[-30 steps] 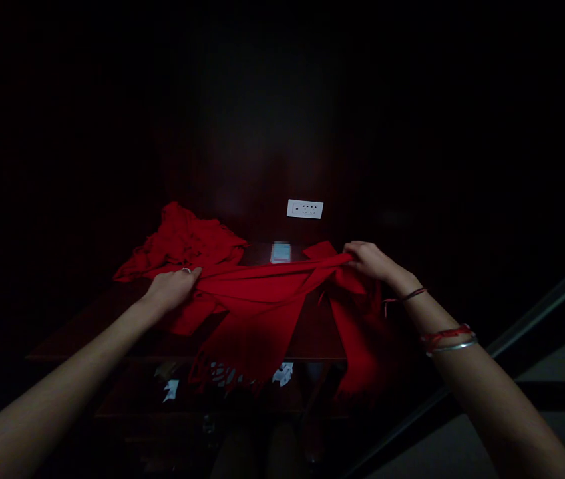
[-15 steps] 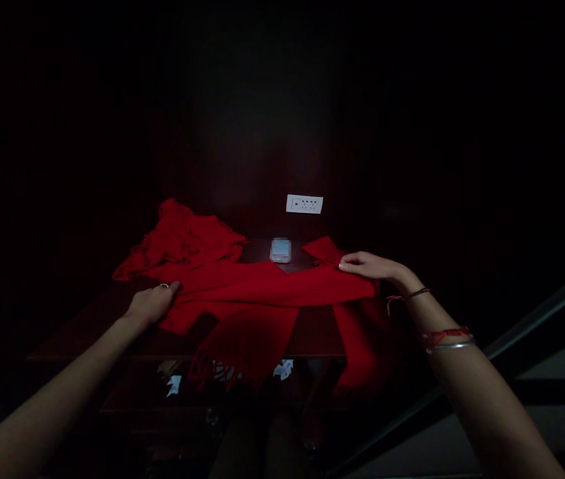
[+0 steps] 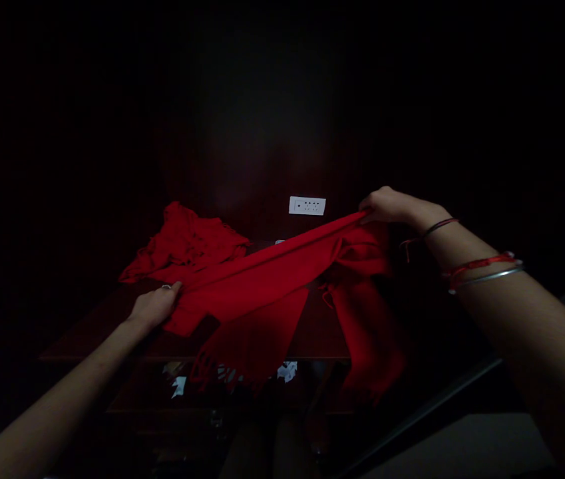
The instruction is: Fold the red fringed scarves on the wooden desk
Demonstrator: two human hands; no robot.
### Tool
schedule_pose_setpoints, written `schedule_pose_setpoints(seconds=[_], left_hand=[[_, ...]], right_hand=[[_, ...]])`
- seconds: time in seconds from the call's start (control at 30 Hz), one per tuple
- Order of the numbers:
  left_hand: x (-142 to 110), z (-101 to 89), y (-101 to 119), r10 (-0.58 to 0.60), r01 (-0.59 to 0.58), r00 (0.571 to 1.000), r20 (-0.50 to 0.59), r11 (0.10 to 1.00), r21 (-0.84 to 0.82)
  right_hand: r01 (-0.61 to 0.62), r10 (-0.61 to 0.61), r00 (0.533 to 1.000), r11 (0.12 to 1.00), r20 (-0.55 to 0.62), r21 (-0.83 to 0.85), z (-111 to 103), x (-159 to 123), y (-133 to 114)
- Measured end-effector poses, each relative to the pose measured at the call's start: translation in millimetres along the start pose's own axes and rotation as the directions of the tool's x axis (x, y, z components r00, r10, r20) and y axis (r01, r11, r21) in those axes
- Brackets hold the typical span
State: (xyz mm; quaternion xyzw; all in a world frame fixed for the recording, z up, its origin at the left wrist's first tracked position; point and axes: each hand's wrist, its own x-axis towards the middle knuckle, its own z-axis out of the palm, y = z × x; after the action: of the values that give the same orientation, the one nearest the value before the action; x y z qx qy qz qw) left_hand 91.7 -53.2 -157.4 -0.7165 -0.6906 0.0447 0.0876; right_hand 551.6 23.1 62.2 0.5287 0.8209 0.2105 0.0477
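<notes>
A red fringed scarf [image 3: 262, 276] is stretched between my two hands above a dark wooden table [image 3: 92, 326]. My left hand [image 3: 155, 306], with a ring on one finger, is closed on its left end low over the tabletop. Higher up at the right, my right hand [image 3: 386, 203] pinches the upper edge and lifts it. Part of the scarf sags below that hand, and fringed red cloth hangs over the table's front edge in the middle and at the right. A crumpled heap of red fringed cloth [image 3: 187, 239] lies at the back left.
A white socket plate [image 3: 307, 205] is on the dark wall behind the table. Below the tabletop, a shelf holds white scraps [image 3: 287, 370]. A pale metal rail [image 3: 426, 406] slants across the lower right. Much of the surroundings is too dark to make out.
My right hand rested low on the scarf half a second ago; now it is raised up and to the right, pulling the cloth taut. The small pale-blue item behind is now mostly covered.
</notes>
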Motion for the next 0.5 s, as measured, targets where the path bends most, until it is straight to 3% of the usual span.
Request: schedule_pose_setpoints(seconds=[0.1,0.13,0.2,0.27,0.37,0.5], left_hand=[[-0.7,-4.0,1.7,-0.018,0.018,1.000,-0.019,1.000,0.004],[-1.2,-5.3,0.9,-0.021,0.021,0.999,-0.029,1.000,0.005],[-2.3,-6.9,-2.7,-0.042,0.043,0.998,-0.048,0.999,0.012],[-2.7,-6.7,-8.6,-0.088,0.089,0.995,-0.054,0.996,0.020],[-2.4,-1.7,-18.3,-0.144,0.144,0.989,-0.034,0.990,0.004],[-1.4,12.0,-28.3,-0.201,0.201,0.980,0.006,0.978,-0.047]], right_hand=[[-0.220,0.216,0.961,0.975,-0.170,-0.006,-12.6,-7.7,0.6],[-0.301,0.295,0.915,0.953,-0.274,0.019,-12.5,-13.3,-1.0],[-0.441,0.438,0.772,0.891,-0.461,0.107,-6.6,-25.2,-4.7],[-0.529,0.544,0.664,0.826,-0.513,0.193,2.6,-33.9,-5.2],[-0.590,0.620,0.643,0.775,-0.449,0.224,6.7,-35.1,5.3],[-0.655,0.670,0.607,0.726,-0.428,0.208,-20.5,-18.2,33.1]])
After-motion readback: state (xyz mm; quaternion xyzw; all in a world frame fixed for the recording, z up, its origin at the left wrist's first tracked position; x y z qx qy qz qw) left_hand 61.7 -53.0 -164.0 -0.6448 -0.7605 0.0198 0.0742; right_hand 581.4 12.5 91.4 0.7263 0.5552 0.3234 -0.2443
